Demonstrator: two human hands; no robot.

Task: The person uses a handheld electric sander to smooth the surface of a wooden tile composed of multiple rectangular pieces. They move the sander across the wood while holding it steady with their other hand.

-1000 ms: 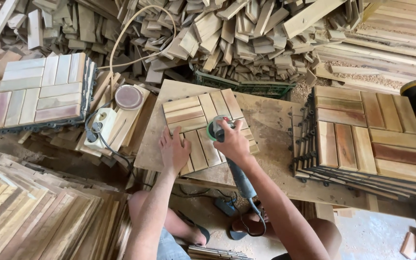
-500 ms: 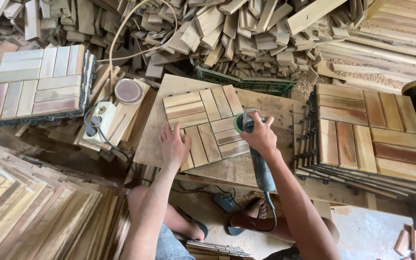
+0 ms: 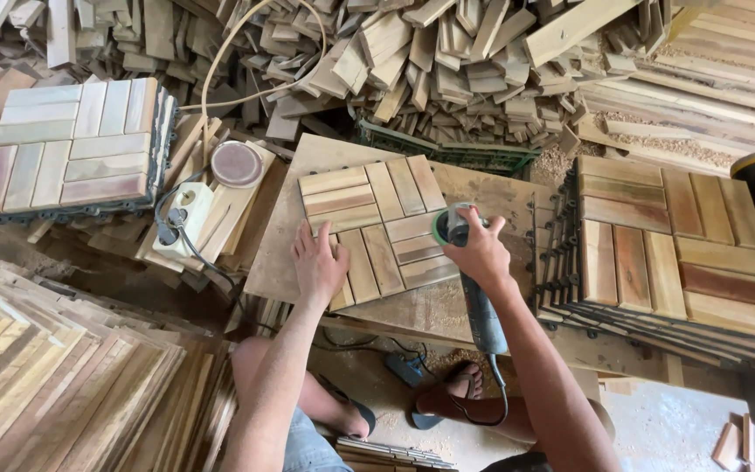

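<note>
Nearest the camera, the left hand (image 3: 319, 265) lies flat, fingers spread, pinning the near-left corner of the tile (image 3: 377, 229); right hand (image 3: 481, 252) is wrapped tight around the sander (image 3: 469, 278), its green disc sitting at the tile's right edge; the tile lies on a board (image 3: 491, 199) with sawdust by it; stack of tiles (image 3: 675, 245) just to the right, another stack (image 3: 67, 144) off to the left past a socket (image 3: 183, 218) and a disc (image 3: 236, 163); scrap pile (image 3: 447, 61) way at the back.

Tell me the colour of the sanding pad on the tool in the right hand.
Green, seen in the head view: the pad sits at the wooden tile's right edge.
</note>
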